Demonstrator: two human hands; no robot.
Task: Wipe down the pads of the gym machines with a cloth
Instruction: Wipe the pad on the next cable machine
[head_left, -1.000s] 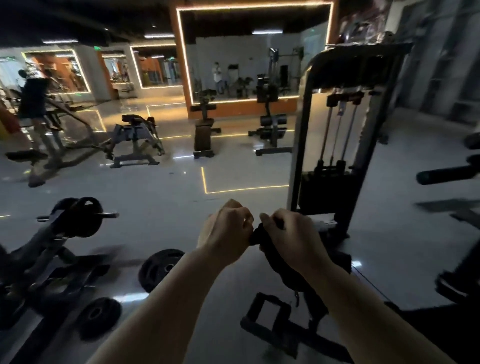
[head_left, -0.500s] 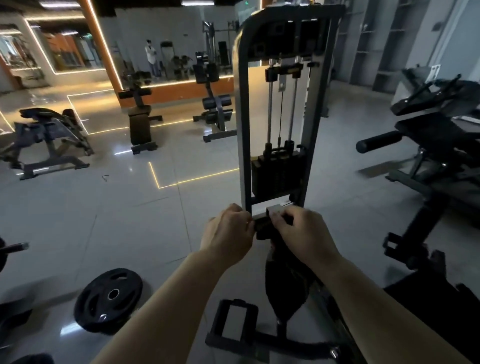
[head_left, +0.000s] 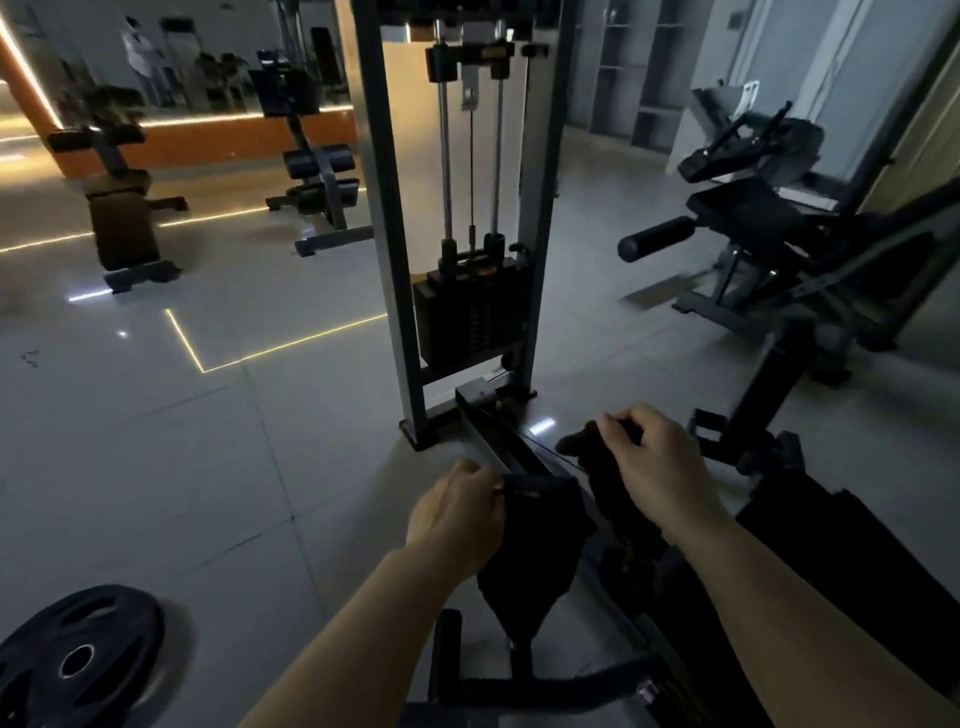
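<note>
We see the black cloth (head_left: 605, 483) bunched in front of the right hand (head_left: 655, 462), whose curled fingers grip its upper edge above the machine's low rail (head_left: 511, 447). Left of it, the left hand (head_left: 457, 519) curls its fingers over the top edge of a dark pad (head_left: 530, 545), low in the centre of the view. Just beyond the hands stands the weight stack (head_left: 472, 317) in its upright grey frame (head_left: 389, 234). A weight plate (head_left: 78, 654) lies on the tiled floor at lower left, well apart. A padded bench machine (head_left: 753, 223) stands at right
</note>
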